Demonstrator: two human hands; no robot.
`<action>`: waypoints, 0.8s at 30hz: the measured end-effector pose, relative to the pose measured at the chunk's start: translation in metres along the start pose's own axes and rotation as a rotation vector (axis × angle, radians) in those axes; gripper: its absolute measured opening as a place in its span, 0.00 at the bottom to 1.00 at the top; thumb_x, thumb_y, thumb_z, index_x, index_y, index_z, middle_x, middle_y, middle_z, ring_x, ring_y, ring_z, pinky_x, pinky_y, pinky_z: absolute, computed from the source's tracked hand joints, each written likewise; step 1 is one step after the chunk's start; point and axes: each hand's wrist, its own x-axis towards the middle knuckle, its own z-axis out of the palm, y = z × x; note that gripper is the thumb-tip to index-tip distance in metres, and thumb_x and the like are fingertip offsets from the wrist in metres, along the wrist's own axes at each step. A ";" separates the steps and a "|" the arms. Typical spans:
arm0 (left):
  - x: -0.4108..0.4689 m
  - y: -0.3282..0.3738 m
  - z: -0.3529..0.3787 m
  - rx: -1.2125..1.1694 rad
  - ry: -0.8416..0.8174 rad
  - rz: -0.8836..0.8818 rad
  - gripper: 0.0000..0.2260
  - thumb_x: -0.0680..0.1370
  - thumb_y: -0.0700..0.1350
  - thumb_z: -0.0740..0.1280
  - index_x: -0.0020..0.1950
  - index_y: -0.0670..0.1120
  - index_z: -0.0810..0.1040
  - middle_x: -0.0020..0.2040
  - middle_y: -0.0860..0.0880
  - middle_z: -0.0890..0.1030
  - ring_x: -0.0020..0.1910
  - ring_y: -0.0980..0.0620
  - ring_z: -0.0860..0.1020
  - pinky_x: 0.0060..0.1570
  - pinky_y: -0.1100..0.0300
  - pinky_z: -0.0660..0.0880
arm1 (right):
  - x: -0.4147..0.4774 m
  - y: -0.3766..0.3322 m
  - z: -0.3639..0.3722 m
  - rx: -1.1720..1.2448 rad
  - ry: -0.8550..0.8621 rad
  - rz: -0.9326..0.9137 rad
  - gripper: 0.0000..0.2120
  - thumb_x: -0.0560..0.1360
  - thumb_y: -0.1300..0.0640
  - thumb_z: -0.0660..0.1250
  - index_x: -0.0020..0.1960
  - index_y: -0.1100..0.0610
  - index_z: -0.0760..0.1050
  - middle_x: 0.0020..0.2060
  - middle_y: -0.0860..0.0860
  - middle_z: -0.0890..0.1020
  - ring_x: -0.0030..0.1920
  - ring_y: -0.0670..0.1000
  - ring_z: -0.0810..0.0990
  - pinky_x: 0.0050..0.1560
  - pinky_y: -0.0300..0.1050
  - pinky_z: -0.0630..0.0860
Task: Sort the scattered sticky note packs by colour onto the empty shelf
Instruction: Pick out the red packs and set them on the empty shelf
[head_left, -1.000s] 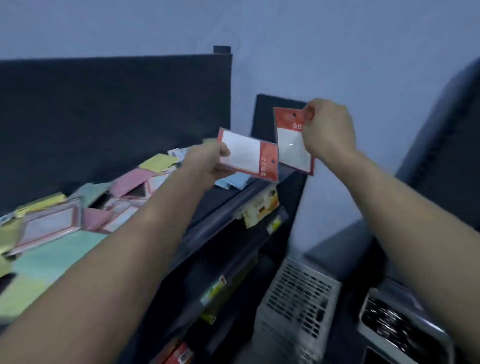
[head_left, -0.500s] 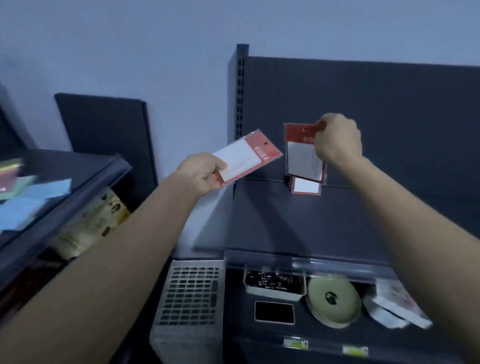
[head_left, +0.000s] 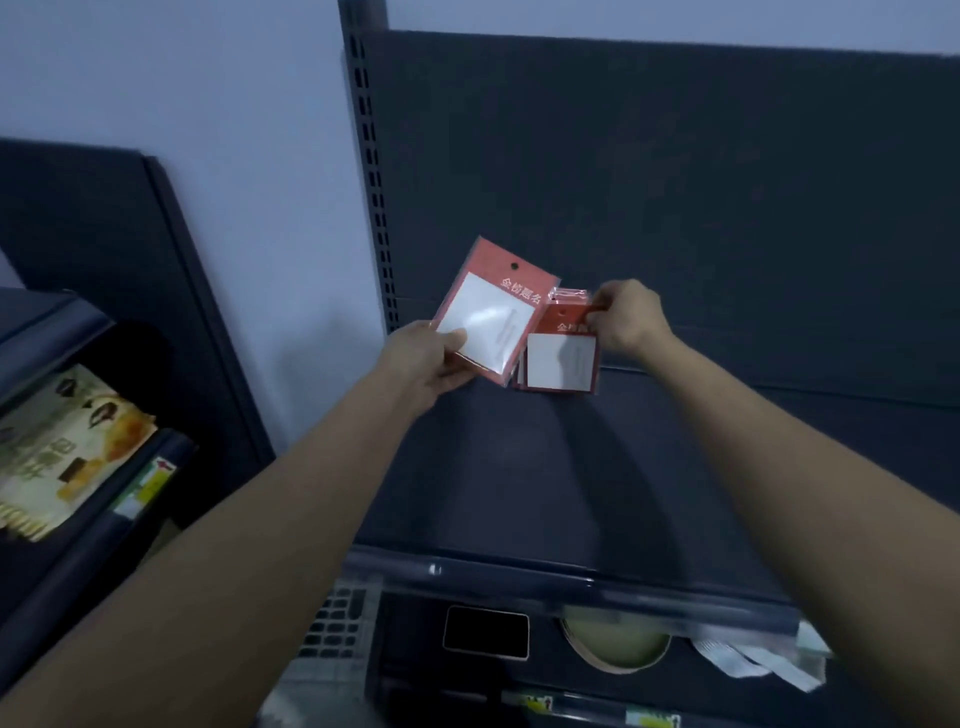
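Your left hand (head_left: 426, 364): fingers and thumb clasp lower corner of first red pack (head_left: 493, 317); white pad faces you, pack tilted, held above dark shelf (head_left: 519, 467). Your right hand (head_left: 631, 317): fingertips pinch red header of second red pack (head_left: 563, 358), at 4 o'clock from first and partly overlapped by it; lower edge at rear of shelf, against back panel (head_left: 675, 182). Possibly another pack behind it; edges blurred. Slotted upright (head_left: 371, 171) at 11 o'clock from hands. Below shelf, 6 o'clock: black rectangle (head_left: 485, 631), round pale object (head_left: 613, 644).

Pack (head_left: 491, 317) in L hand (head_left: 426, 364), left of shelf (head_left: 519, 467) stack (head_left: 561, 364).
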 end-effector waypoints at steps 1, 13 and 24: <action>0.006 -0.004 0.002 0.017 0.029 0.000 0.04 0.78 0.35 0.63 0.50 0.43 0.74 0.46 0.47 0.79 0.41 0.52 0.78 0.37 0.61 0.74 | 0.005 0.004 0.005 0.017 -0.011 -0.002 0.08 0.74 0.66 0.63 0.50 0.61 0.79 0.50 0.59 0.82 0.51 0.58 0.80 0.53 0.45 0.76; 0.048 -0.050 0.021 0.194 0.058 0.016 0.08 0.77 0.32 0.64 0.45 0.45 0.74 0.47 0.49 0.79 0.45 0.52 0.78 0.48 0.58 0.77 | 0.036 0.037 0.035 0.260 0.026 0.013 0.04 0.75 0.66 0.66 0.46 0.62 0.79 0.40 0.52 0.79 0.42 0.49 0.76 0.47 0.40 0.73; 0.079 -0.074 0.057 0.636 0.091 0.177 0.05 0.72 0.34 0.69 0.44 0.41 0.76 0.46 0.45 0.80 0.44 0.49 0.77 0.46 0.58 0.75 | 0.049 0.048 0.034 0.279 -0.002 -0.028 0.12 0.73 0.72 0.55 0.42 0.63 0.77 0.39 0.57 0.81 0.45 0.61 0.82 0.49 0.58 0.79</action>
